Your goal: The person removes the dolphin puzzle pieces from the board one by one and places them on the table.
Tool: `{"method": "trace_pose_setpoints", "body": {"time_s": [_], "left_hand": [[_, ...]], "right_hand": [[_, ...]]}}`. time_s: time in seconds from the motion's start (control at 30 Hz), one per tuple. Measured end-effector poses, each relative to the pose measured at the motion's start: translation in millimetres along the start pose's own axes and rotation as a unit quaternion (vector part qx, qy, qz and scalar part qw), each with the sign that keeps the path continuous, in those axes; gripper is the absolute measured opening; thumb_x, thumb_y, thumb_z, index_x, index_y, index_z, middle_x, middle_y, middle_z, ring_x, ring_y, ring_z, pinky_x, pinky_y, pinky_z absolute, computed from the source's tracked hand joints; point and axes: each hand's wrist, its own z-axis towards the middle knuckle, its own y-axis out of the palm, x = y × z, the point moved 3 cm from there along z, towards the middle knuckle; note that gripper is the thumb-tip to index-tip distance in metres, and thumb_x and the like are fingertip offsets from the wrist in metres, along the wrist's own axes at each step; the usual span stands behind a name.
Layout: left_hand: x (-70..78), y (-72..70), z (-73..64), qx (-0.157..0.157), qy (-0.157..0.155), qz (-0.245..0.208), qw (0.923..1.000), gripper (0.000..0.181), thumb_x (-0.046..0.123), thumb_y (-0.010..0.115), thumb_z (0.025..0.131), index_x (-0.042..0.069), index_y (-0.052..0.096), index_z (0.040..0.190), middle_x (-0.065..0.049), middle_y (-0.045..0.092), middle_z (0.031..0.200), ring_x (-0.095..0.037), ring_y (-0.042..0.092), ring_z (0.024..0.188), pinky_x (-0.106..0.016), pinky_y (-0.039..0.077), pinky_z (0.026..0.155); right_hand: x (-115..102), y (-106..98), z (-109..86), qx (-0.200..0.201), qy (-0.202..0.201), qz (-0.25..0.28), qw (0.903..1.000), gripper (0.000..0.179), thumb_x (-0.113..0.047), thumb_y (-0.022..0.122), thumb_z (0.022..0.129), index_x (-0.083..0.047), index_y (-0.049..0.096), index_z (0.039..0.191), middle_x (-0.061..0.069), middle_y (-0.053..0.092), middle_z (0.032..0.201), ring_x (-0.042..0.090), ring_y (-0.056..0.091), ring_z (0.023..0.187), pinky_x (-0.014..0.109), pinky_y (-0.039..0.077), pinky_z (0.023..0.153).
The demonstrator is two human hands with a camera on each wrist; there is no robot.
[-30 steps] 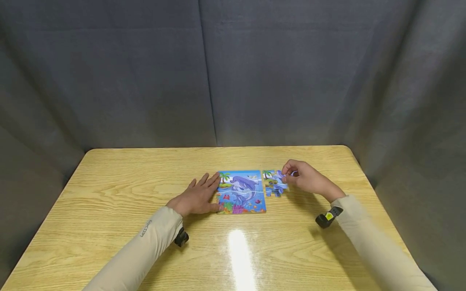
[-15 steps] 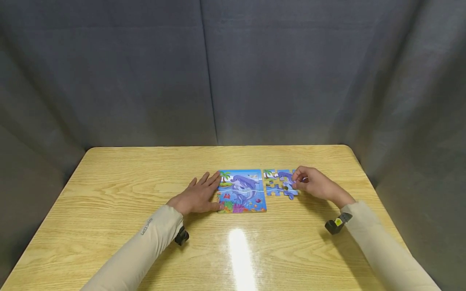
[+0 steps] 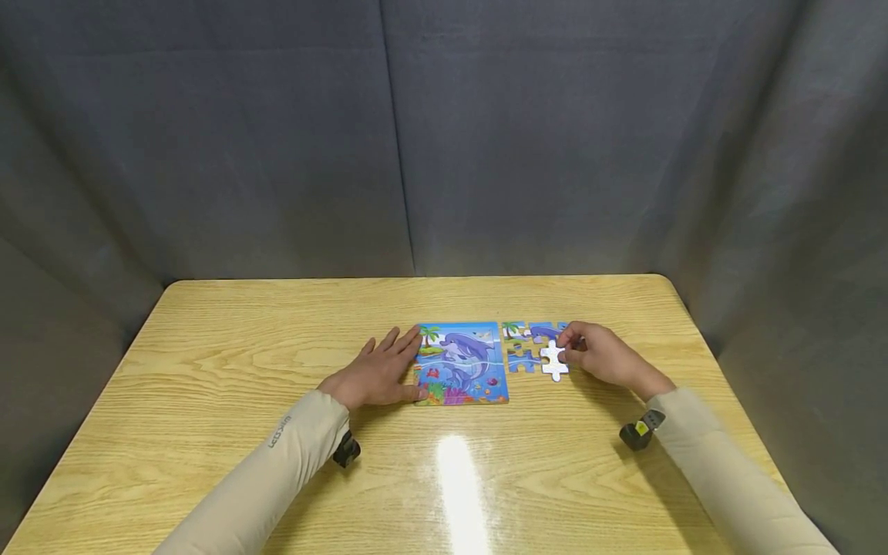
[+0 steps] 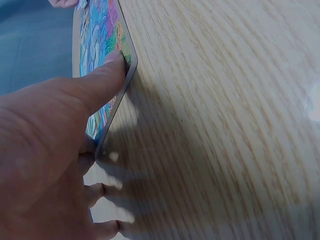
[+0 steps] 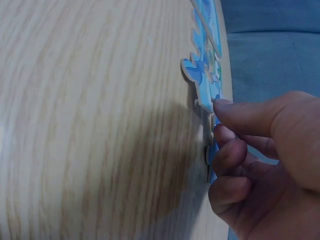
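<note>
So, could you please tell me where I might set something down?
The table is bare left of the left hand, and between the sleeves, nearer than the dolphin board. It is crowded right of the board, with puzzle pieces and the right hand.

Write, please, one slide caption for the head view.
The left hand touches a dolphin puzzle board on a wooden table; beside it, the right hand pinches a puzzle piece.

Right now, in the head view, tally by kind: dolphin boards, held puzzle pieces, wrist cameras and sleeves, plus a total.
Dolphin board: 1
Puzzle piece in the right grip: 1
Wrist cameras: 2
Sleeves: 2
Total: 6
</note>
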Motion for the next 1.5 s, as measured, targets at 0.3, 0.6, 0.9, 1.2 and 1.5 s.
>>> {"method": "trace_pose_setpoints", "body": {"time_s": [0.3, 0.6, 0.9, 1.2, 1.5], "left_hand": [[1.1, 0.0, -1.0, 0.004, 0.004, -0.003, 1.0, 0.096, 0.054, 0.063, 0.104, 0.007, 0.013, 0.172, -0.01, 0.002, 0.183, -0.044, 0.004, 0.168, -0.072, 0.009, 0.132], [1.8, -1.5, -2.4, 0.003, 0.006, 0.003, 1.0, 0.095, 0.053, 0.062, 0.105, 0.007, 0.013, 0.172, -0.01, 0.002, 0.183, -0.044, 0.005, 0.168, -0.072, 0.009, 0.132], [2.1, -0.9, -2.8, 0.004, 0.004, -0.006, 1.0, 0.095, 0.052, 0.063, 0.105, 0.008, 0.012, 0.173, -0.009, 0.001, 0.183, -0.044, 0.003, 0.168, -0.072, 0.007, 0.132], [0.9, -0.2, -1.5, 0.004, 0.008, -0.006, 0.9999, 0.094, 0.051, 0.063, 0.105, 0.008, 0.013, 0.173, -0.01, 0.002, 0.183, -0.044, 0.004, 0.168, -0.072, 0.007, 0.132], [0.4, 0.0, -2.4, 0.008, 0.01, -0.003, 0.9999, 0.097, 0.054, 0.063, 0.104, 0.007, 0.013, 0.172, -0.01, 0.003, 0.183, -0.044, 0.005, 0.168, -0.072, 0.01, 0.132]], "right_hand": [[-0.3, 2.2, 2.1, 0.001, 0.003, -0.02, 0.9998, 0.004, -0.002, 0.067, 0.102, -0.001, 0.068, 0.106, 0.012, 0.068, 0.102, 0.019, 0.056, 0.086, 0.025, 0.046, 0.071], [-4.4, 1.7, 3.5, 0.016, -0.005, -0.027, 0.9995, 0.004, -0.002, 0.069, 0.1, -0.004, 0.07, 0.104, 0.014, 0.07, 0.109, 0.021, 0.059, 0.092, 0.026, 0.048, 0.075], [-15.8, 8.5, 6.2, 0.001, -0.017, -0.012, 0.9998, 0.004, -0.006, 0.068, 0.103, -0.005, 0.07, 0.107, 0.013, 0.067, 0.11, 0.02, 0.055, 0.09, 0.025, 0.046, 0.07], [-35.8, 25.2, 19.5, -0.035, -0.044, -0.034, 0.9979, 0.024, -0.007, 0.067, 0.104, 0.0, 0.073, 0.126, 0.012, 0.07, 0.109, 0.017, 0.06, 0.089, 0.03, 0.052, 0.077], [-57.8, 43.3, 32.5, -0.076, -0.057, -0.035, 0.9949, 0.019, -0.007, 0.07, 0.103, -0.003, 0.075, 0.121, 0.011, 0.068, 0.114, 0.018, 0.066, 0.098, 0.031, 0.055, 0.08]]}}
